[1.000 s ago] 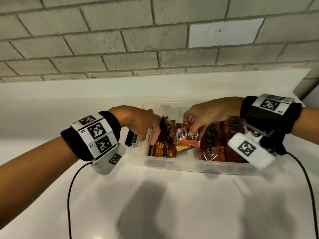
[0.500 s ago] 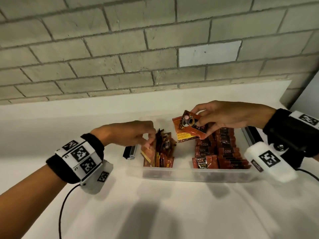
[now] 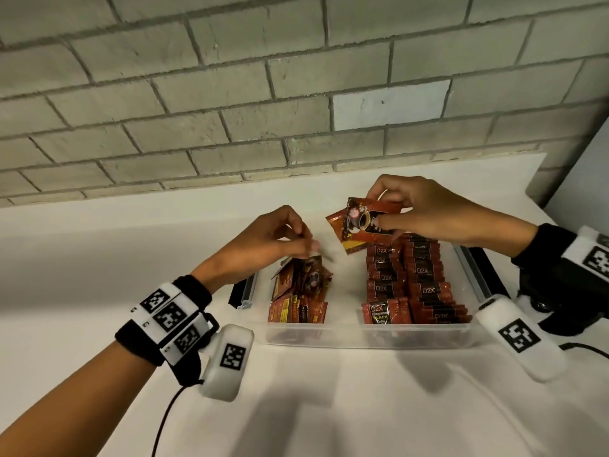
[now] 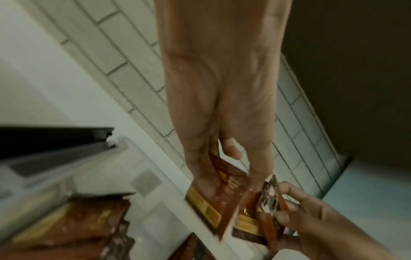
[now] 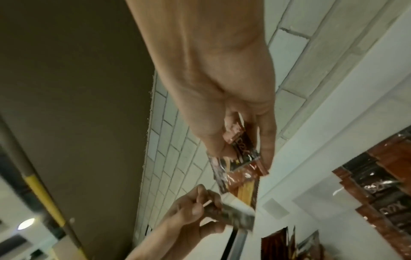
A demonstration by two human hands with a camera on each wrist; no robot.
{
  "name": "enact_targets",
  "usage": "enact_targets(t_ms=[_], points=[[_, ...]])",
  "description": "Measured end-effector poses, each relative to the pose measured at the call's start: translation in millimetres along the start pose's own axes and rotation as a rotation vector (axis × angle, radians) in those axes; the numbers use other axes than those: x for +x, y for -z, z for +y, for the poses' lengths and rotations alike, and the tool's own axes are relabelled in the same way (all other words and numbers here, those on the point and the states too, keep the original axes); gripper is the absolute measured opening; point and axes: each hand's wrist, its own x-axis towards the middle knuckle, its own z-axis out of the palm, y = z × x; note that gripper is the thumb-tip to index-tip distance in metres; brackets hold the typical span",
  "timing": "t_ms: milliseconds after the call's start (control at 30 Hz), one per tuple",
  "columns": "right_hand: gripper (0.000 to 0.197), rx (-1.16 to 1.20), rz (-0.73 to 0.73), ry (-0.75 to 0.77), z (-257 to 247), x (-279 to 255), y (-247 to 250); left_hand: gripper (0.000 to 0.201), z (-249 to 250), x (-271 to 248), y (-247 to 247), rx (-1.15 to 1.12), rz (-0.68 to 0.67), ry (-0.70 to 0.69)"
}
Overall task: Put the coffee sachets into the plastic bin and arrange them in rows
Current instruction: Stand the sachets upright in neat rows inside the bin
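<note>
A clear plastic bin (image 3: 362, 338) stands on the white counter. Neat rows of red coffee sachets (image 3: 418, 285) fill its right half, and a looser bunch of sachets (image 3: 296, 308) leans at its left end. My left hand (image 3: 306, 247) pinches the top of one sachet (image 4: 224, 191) from that bunch, between thumb and fingers. My right hand (image 3: 379, 212) holds a few red sachets (image 3: 362, 222) in the air above the bin's far middle, pinched between thumb and fingers (image 5: 264, 151). The two hands are close together but apart.
Black latch handles sit at the bin's left end (image 3: 242, 293) and right end (image 3: 478, 275). A grey brick wall (image 3: 296, 94) rises right behind the counter. A bare strip of the bin floor (image 3: 346, 282) shows between the bunch and the rows.
My right hand has lifted its sachets up out of the bin and back toward the wall. My left hand has risen a little over the left bunch.
</note>
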Motion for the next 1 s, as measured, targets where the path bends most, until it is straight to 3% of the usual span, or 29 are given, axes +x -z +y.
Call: enact_targets(t_ms=[100,167,267,367,467,567,700,833,1000], points=[[0.019,-0.182,0.162,0.157,2.5,-10.0,-5.0,0.040,-5.2,0.8,-4.2,0.050,0.012,0.013],[0.017,-0.285,0.229,0.345,4.3,-17.1,-11.6,0.061,-3.7,0.1,-10.1,0.017,0.038,0.014],[0.013,-0.592,0.225,0.617,12.8,-21.7,-19.3,0.083,-2.4,1.7,-17.6,-0.084,0.043,0.086],[0.015,-0.722,0.132,0.693,21.5,-21.7,-24.3,0.068,-2.8,2.3,-22.4,-0.247,-0.015,0.160],[0.029,-0.853,0.097,0.801,27.6,-21.3,-27.6,0.053,-3.3,3.0,-26.0,-0.486,-0.019,0.192],[0.039,-0.834,0.039,0.845,31.6,-18.8,-30.4,0.053,-2.6,4.7,-32.1,-0.521,0.005,0.201],[0.045,-0.731,-0.049,0.793,37.6,-11.8,-29.7,0.054,-5.0,9.6,-38.3,-0.467,0.036,0.223],[0.025,-0.345,0.024,0.436,28.9,-9.1,-14.6,0.032,-10.6,12.6,-33.5,-0.399,0.043,0.224],[0.027,-0.224,-0.010,0.251,12.2,1.0,-6.2,0.028,-12.8,16.0,-38.5,-0.428,0.105,0.231]])
